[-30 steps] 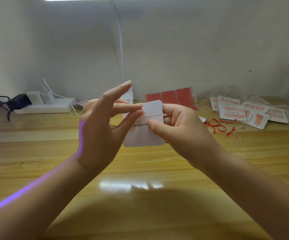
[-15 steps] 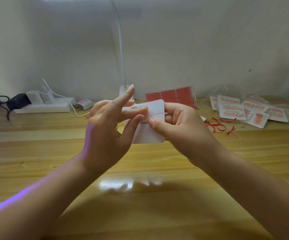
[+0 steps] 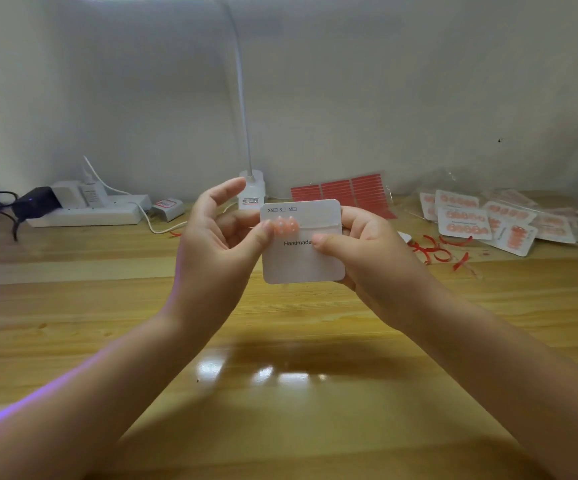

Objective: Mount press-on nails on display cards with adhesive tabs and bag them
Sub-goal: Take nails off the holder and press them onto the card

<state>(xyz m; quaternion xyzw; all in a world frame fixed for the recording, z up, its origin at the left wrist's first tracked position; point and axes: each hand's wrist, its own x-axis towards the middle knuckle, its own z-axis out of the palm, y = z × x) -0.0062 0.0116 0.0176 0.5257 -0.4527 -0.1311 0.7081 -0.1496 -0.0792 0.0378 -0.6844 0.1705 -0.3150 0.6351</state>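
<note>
Two bare hands hold a white display card above the glossy wooden worktop (image 3: pixel 73 306).

The right hand (image 3: pixel 367 258) grips the rounded-corner matte card (image 3: pixel 303 261) at its 3 o'clock edge, thumb curled over the front. The left hand (image 3: pixel 218 244) presses its thumb on glossy coral press-on nails (image 3: pixel 286 227) at the card's 10 o'clock; its other fingers are loosely apart. Finished cards (image 3: pixel 464 220) lie heaped at 2 o'clock, red ribbed tab sheets (image 3: pixel 339 190) at 1 o'clock.

Left hand (image 3: pixel 221 244) has slid aside, uncovering pink nails (image 3: pixel 286 227).
</note>
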